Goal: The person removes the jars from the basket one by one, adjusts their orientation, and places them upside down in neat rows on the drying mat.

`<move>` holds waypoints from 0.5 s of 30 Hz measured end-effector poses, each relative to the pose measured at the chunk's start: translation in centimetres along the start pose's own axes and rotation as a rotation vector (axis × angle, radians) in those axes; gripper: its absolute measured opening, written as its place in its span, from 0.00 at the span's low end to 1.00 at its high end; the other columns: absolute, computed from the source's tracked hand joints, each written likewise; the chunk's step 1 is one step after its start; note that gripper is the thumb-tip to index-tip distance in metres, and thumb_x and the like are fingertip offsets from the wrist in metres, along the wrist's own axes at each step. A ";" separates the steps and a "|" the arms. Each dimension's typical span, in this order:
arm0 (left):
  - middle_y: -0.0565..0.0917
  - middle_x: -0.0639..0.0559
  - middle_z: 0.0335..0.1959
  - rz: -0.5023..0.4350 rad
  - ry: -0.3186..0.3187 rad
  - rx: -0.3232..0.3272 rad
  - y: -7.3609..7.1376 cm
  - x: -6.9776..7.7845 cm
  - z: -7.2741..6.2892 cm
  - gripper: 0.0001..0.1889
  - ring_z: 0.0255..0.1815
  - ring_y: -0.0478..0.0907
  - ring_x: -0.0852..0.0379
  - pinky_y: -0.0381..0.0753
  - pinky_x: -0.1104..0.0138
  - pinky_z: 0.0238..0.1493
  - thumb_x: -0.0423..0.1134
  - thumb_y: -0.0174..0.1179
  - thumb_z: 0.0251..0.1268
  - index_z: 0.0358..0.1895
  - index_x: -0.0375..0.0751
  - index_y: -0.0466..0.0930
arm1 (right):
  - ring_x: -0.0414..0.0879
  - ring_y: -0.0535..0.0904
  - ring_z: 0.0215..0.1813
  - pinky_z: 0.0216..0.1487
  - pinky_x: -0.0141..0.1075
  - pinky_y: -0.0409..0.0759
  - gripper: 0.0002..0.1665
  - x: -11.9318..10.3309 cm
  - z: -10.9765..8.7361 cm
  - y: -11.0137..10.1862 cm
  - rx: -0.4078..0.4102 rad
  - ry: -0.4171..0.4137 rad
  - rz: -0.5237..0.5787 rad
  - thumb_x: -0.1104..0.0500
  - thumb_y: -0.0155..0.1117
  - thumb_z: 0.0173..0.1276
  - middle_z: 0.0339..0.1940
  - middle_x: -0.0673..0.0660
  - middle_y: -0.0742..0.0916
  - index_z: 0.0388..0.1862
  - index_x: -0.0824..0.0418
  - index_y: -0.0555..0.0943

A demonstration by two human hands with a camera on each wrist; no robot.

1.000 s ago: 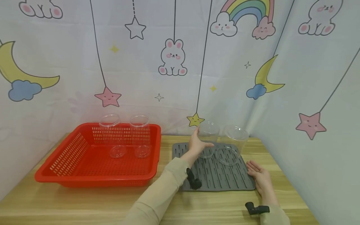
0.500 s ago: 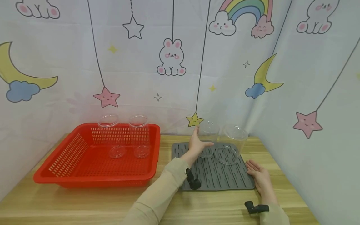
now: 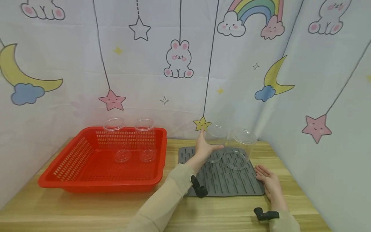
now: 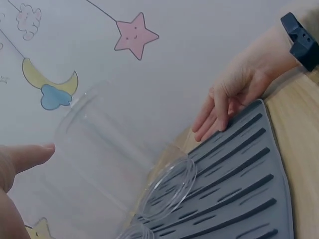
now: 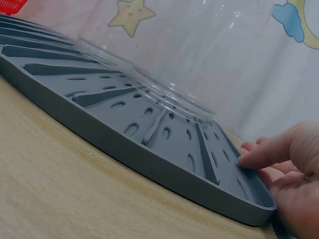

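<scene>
Closing the spread, empty left hand [image 3: 203, 150] gently round the farther clear cylindrical cup [image 3: 218, 138] on the grey ribbed mat [image 3: 229, 185] seems wise; the relaxed right hand [image 3: 270, 183] alongside grips nothing.

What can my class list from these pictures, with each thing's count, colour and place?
Wood-grain tabletop: 1, tan, foreground
Perforated basket: 1, red, tabletop's left
Basket cups: 2, clear, in basket
Ridged mat: 1, grey, tabletop's right
Mat cups: 2, clear, on mat
Backdrop: 1, white, behind tabletop
Printed rabbit: 1 whole, white and pink, backdrop's middle
Smiling stars: 3, two pink, one yellow, on backdrop
Printed moons: 2, yellow, backdrop's left and right
Printed rainbow: 1, multicoloured, backdrop's upper right
Other prints: several, mixed colours, around these
Wrist cameras: 2, black, each wrist
Sleeves: 2, beige, both arms
Left grip: 1, bare, by left mat cup
Right grip: 1, bare, mat's right edge
</scene>
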State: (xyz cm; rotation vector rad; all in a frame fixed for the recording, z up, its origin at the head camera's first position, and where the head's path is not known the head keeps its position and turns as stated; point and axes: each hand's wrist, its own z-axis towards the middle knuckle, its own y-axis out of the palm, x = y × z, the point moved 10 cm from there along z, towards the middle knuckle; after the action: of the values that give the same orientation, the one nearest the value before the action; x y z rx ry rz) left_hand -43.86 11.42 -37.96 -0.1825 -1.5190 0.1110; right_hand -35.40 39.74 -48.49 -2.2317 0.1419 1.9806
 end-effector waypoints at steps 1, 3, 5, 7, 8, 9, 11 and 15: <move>0.55 0.47 0.79 -0.022 0.002 0.000 -0.2 0.4 -0.2 0.61 0.78 0.54 0.43 0.62 0.47 0.73 0.39 0.80 0.42 0.79 0.54 0.45 | 0.17 0.74 0.45 0.54 0.17 0.74 0.40 0.0 0.0 -0.1 0.001 -0.001 -0.001 0.78 0.47 0.69 0.75 0.65 0.61 0.76 0.75 0.46; 0.52 0.48 0.80 -0.075 0.008 -0.003 -0.6 1.3 -0.8 0.62 0.79 0.51 0.44 0.58 0.48 0.75 0.37 0.79 0.43 0.79 0.55 0.44 | 0.18 0.74 0.45 0.54 0.17 0.74 0.40 -0.1 0.1 -0.2 0.001 0.002 0.000 0.78 0.47 0.69 0.74 0.62 0.61 0.76 0.75 0.46; 0.51 0.47 0.80 -0.115 0.031 -0.002 -1.3 2.3 -1.2 0.61 0.79 0.49 0.43 0.56 0.47 0.75 0.36 0.78 0.44 0.79 0.55 0.44 | 0.18 0.74 0.44 0.54 0.17 0.74 0.40 -0.1 0.1 -0.3 0.002 0.007 0.004 0.77 0.47 0.69 0.75 0.63 0.60 0.77 0.74 0.45; 0.50 0.48 0.80 -0.130 0.048 -0.002 -2.1 3.2 -1.8 0.59 0.80 0.48 0.44 0.55 0.47 0.76 0.37 0.76 0.47 0.79 0.54 0.44 | 0.18 0.74 0.44 0.54 0.17 0.74 0.40 -0.1 0.1 -0.2 0.006 0.014 0.004 0.77 0.47 0.69 0.75 0.68 0.56 0.77 0.74 0.45; 0.51 0.49 0.80 -0.131 0.057 0.001 -2.6 3.6 -2.0 0.57 0.80 0.49 0.45 0.55 0.47 0.76 0.37 0.76 0.49 0.79 0.53 0.45 | 0.18 0.74 0.44 0.54 0.17 0.74 0.40 -0.1 0.1 -0.2 0.006 0.016 0.006 0.77 0.47 0.69 0.75 0.69 0.55 0.77 0.74 0.45; 0.53 0.49 0.80 -0.128 0.072 0.007 -3.2 4.1 -2.2 0.55 0.79 0.50 0.45 0.55 0.47 0.76 0.38 0.75 0.50 0.79 0.51 0.46 | 0.18 0.74 0.44 0.54 0.17 0.74 0.40 -0.1 0.1 -0.2 0.006 0.016 0.008 0.77 0.47 0.69 0.75 0.70 0.54 0.77 0.74 0.45; 0.58 0.49 0.78 -0.127 0.103 0.016 -4.2 4.9 -2.6 0.51 0.79 0.52 0.45 0.56 0.46 0.75 0.38 0.72 0.54 0.78 0.49 0.49 | 0.18 0.74 0.44 0.55 0.17 0.74 0.40 0.1 0.2 -0.2 0.005 0.018 0.011 0.78 0.47 0.69 0.75 0.70 0.54 0.77 0.74 0.45; 0.71 0.48 0.70 -0.157 0.186 0.022 -6.3 6.6 -3.2 0.39 0.75 0.61 0.47 0.59 0.48 0.74 0.34 0.69 0.58 0.73 0.43 0.60 | 0.18 0.74 0.44 0.55 0.17 0.74 0.40 0.2 0.3 -0.1 -0.001 0.017 0.004 0.77 0.47 0.69 0.75 0.62 0.60 0.77 0.73 0.45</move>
State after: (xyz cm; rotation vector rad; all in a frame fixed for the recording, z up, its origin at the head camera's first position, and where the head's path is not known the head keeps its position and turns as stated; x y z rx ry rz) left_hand -40.55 6.27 -30.44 -0.0540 -1.3409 -0.0139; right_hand -35.63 39.94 -48.70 -2.2507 0.1473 1.9645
